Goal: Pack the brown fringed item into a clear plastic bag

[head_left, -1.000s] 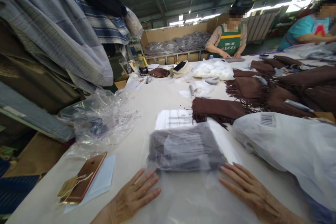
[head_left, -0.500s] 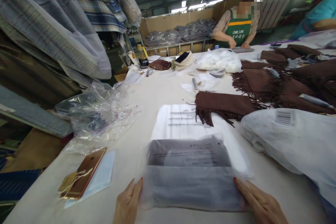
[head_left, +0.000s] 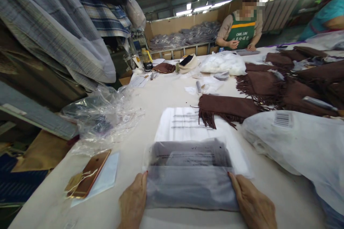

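A grey folded garment in a clear plastic bag (head_left: 191, 175) lies flat at the near edge of the bench (head_left: 166, 94), over a printed sheet of paper (head_left: 185, 123) whose far half shows beyond it. The bag is flanked on both sides: the left hand (head_left: 133, 200) is laid against its left edge and the right hand (head_left: 251, 204) against its right edge, fingers held together and extended, pressed flat to the film rather than curled round it — nothing is pinched or lifted.

The bag's flap appears to be folded over the lower half of the packet. For the fold to be made well, even pressure is best kept at both side edges so that the packet stays square to the bench edge, and the film should be smoothed outward from the middle so that trapped air is pushed out and no crease is locked in. The slippery film is likely to slide on the paper beneath, so downward pressure rather than a sideways push is called for.

A brown fringed scarf (head_left: 228, 107) lies just beyond the paper, a large white bag with a barcode label (head_left: 298, 143) toward the right edge, and a phone (head_left: 88, 173) near the left edge — all apart from the hands.
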The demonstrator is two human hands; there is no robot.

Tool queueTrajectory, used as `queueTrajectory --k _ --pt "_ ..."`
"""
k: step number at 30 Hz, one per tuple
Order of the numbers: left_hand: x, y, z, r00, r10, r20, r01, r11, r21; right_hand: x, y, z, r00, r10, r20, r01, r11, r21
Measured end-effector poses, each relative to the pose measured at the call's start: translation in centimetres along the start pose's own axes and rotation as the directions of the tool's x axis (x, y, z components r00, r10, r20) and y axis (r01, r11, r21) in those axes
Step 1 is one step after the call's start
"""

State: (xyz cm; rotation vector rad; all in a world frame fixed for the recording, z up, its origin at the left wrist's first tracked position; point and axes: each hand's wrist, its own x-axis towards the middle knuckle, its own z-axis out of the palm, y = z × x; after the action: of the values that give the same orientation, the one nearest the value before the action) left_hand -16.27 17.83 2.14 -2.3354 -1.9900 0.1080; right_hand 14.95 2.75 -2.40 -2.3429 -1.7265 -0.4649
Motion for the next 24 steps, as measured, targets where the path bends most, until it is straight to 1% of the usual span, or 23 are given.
queueTrajectory --k 1,2,3,4,5,6,7,8,9,10,11,13,14,15,17,20,22,23,24 --pt "0.0 0.0 -0.3 0.998 -0.020 -0.059 0.020 1.000 -0.009 0.2 -0.2 -0.3 1.000 0.010 -0.028 -0.010 1.000 -0.013" --pt "-0.2 0.1 -0.7 0.983 -0.034 -0.181 0.031 0.999 -0.021 0.5 -0.5 -0.5 0.998 0.015 -0.059 -0.017 1.000 -0.022" --pt "-0.4 0.4 -1.2 0.941 -0.025 -0.339 0.013 0.999 -0.036 0.7 -0.8 -0.9 0.996 0.020 -0.088 -0.022 0.999 -0.026" --pt "-0.7 1.0 -1.6 0.870 0.022 -0.493 -0.050 0.998 -0.045 0.8 -1.0 -1.1 0.993 0.022 -0.112 -0.026 0.999 -0.029" --pt "-1.0 1.8 -2.1 0.787 0.115 -0.605 -0.168 0.985 -0.030 1.0 -1.2 -1.4 0.992 0.028 -0.126 -0.032 0.999 -0.032" --pt "-1.3 2.9 -2.5 0.710 0.258 -0.656 -0.327 0.945 0.017 1.1 -1.4 -1.6 0.990 0.040 -0.133 -0.045 0.998 -0.035" --pt "-1.6 4.1 -2.9 0.643 0.424 -0.638 -0.493 0.867 0.079 1.2 -1.4 -1.8 0.990 0.054 -0.131 -0.059 0.998 -0.035" --pt "-1.8 5.4 -3.1 0.577 0.578 -0.576 -0.634 0.762 0.130 1.2 -1.4 -1.9 0.990 0.071 -0.125 -0.075 0.997 -0.030" --pt "-1.9 6.6 -3.1 0.529 0.684 -0.501 -0.722 0.674 0.158 1.3 -1.4 -2.0 0.990 0.090 -0.110 -0.092 0.996 -0.014" --pt "-1.8 7.7 -3.0 0.511 0.739 -0.439 -0.761 0.626 0.168 1.4 -1.3 -2.1 0.991 0.106 -0.086 -0.105 0.994 0.017" --pt "-1.7 8.6 -2.8 0.526 0.753 -0.395 -0.766 0.622 0.163 1.6 -1.2 -2.1 0.990 0.128 -0.058 -0.125 0.991 0.058" --pt "-1.3 9.6 -2.0 0.596 0.717 -0.360 -0.730 0.672 0.129 2.1 -1.1 -2.2 0.981 0.193 -0.012 -0.190 0.971 0.145" --pt "-1.1 9.8 -1.6 0.614 0.706 -0.352 -0.719 0.684 0.119 2.4 -1.1 -2.2 0.973 0.232 -0.009 -0.226 0.956 0.188" --pt "-1.0 9.7 -1.2 0.621 0.703 -0.347 -0.715 0.690 0.116 2.7 -1.2 -2.3 0.963 0.269 -0.020 -0.258 0.940 0.222" --pt "-0.9 9.3 -0.5 0.609 0.707 -0.359 -0.719 0.684 0.127 2.7 -1.3 -2.9 0.941 0.331 -0.073 -0.303 0.918 0.256" --pt "-0.6 8.6 0.5 0.575 0.720 -0.387 -0.742 0.659 0.124 1.1 -0.9 -5.0 0.936 0.325 -0.137 -0.284 0.925 0.251" --pt "-0.1 8.4 1.4 0.575 0.717 -0.395 -0.750 0.655 0.097 -1.0 0.0 -7.3 0.942 0.278 -0.190 -0.221 0.936 0.276" --pt "0.2 8.5 1.8 0.564 0.726 -0.394 -0.762 0.641 0.091 -2.3 0.7 -8.7 0.932 0.271 -0.239 -0.192 0.932 0.308" --pt "0.5 8.7 2.0 0.569 0.724 -0.391 -0.760 0.644 0.087 -3.7 1.6 -10.2 0.910 0.289 -0.297 -0.182 0.923 0.339"
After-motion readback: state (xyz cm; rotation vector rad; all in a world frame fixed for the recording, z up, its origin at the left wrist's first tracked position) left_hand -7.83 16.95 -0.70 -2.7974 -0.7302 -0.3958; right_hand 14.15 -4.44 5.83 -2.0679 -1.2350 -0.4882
